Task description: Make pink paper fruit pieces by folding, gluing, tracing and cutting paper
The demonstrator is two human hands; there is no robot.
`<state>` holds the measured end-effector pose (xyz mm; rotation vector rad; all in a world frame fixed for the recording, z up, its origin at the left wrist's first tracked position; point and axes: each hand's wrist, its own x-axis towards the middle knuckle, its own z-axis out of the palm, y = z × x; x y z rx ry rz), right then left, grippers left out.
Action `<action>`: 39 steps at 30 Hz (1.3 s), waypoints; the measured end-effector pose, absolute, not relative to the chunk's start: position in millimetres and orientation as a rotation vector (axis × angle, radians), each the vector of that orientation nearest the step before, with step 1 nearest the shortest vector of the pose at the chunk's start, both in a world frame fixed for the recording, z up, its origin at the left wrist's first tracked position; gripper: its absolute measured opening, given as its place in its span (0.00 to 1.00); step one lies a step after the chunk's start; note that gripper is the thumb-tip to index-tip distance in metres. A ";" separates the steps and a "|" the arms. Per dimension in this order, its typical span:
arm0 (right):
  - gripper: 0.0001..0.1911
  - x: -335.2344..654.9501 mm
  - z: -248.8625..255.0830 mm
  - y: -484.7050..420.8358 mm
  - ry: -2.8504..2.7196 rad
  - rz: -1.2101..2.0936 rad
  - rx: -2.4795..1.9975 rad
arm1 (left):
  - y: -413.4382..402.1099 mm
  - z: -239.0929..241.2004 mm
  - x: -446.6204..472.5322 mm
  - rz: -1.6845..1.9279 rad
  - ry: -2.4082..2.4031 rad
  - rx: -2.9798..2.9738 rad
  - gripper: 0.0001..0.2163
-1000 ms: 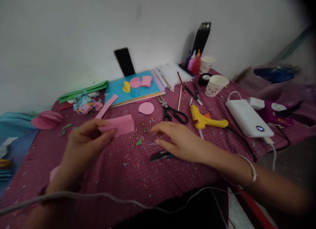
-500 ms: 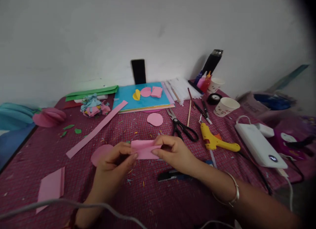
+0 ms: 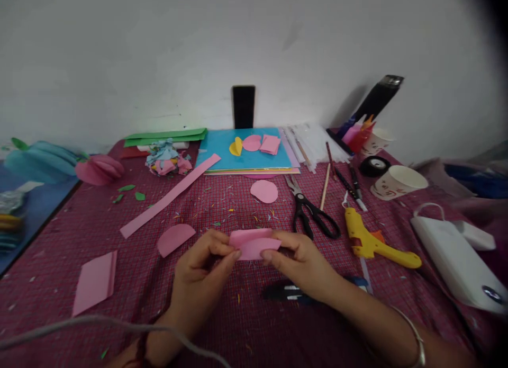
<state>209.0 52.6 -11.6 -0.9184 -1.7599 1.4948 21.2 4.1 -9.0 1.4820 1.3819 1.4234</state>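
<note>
Left grip [image 3: 201,275], right grip [image 3: 305,262], both pinch-tight

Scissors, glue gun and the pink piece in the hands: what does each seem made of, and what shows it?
Scissors: probably metal blades, dull grey; black handles, perhaps smooth plastic. Glue gun: likely plastic, smooth and evenly yellow. Pink piece: seemingly matte paper, thin-edged and bent.

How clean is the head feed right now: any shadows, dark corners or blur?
In the head view, light is dim; the black flask casts a soft shadow on the wall; the top right corner is black; the foreground cable looks blurry; the held pink paper is slightly soft, its edges readable.
</note>
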 end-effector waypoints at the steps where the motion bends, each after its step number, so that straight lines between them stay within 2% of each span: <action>1: 0.05 210.1 -11.2 52.6 -1.762 1.462 -0.932 | 3.5 -10.0 22.4 1.391 1.358 1.479 0.05; 5: 0.06 215.7 -11.7 53.7 -1.750 1.440 -0.941 | 2.1 -15.3 28.9 1.175 1.260 1.464 0.05; 9: 0.05 217.2 -13.1 52.2 -1.820 1.452 -0.871 | 2.2 -20.8 31.3 1.249 1.239 1.609 0.06; 12: 0.14 214.4 -13.0 50.7 -1.897 1.418 -0.809 | 2.3 -23.0 27.5 1.317 1.219 1.781 0.09; 14: 0.16 212.2 -13.4 51.4 -1.908 1.410 -0.791 | 3.1 -23.6 24.5 1.334 1.233 1.905 0.11; 18: 0.10 210.1 -14.7 53.8 -1.860 1.399 -0.824 | 4.7 -22.1 23.5 1.274 1.275 1.997 0.08; 20: 0.05 209.5 -15.0 53.9 -1.804 1.419 -0.883 | 5.1 -20.9 25.6 1.278 1.336 1.845 0.06; 23: 0.03 208.1 -16.3 53.4 -1.664 1.531 -0.965 | 6.8 -20.7 29.2 1.350 1.385 1.429 0.09; 26: 0.14 207.5 -19.6 52.8 -1.543 1.621 -0.993 | 9.3 -22.5 32.5 1.374 1.331 1.054 0.07; 29: 0.28 209.9 -22.6 51.0 -1.570 1.578 -1.009 | 10.4 -24.7 34.5 1.330 1.198 0.790 0.21; 30: 0.29 211.4 -23.1 50.4 -1.602 1.553 -1.022 | 10.4 -25.4 34.5 1.294 1.148 0.738 0.21; 33: 0.32 216.1 -22.1 50.0 -1.729 1.503 -1.077 | 9.4 -28.0 32.9 1.168 1.081 0.785 0.07; 35: 0.29 218.0 -20.0 51.0 -1.834 1.455 -1.105 | 7.8 -29.6 32.0 1.122 1.128 0.975 0.08; 36: 0.24 218.4 -18.8 51.4 -1.900 1.444 -1.097 | 6.7 -29.9 32.1 1.107 1.163 1.089 0.10; 38: 0.07 218.4 -16.8 51.9 -2.039 1.454 -1.066 | 3.9 -28.3 32.6 1.071 1.218 1.316 0.13; 39: 0.04 218.2 -16.3 52.0 -2.097 1.471 -1.060 | 2.6 -25.9 32.2 1.032 1.231 1.428 0.13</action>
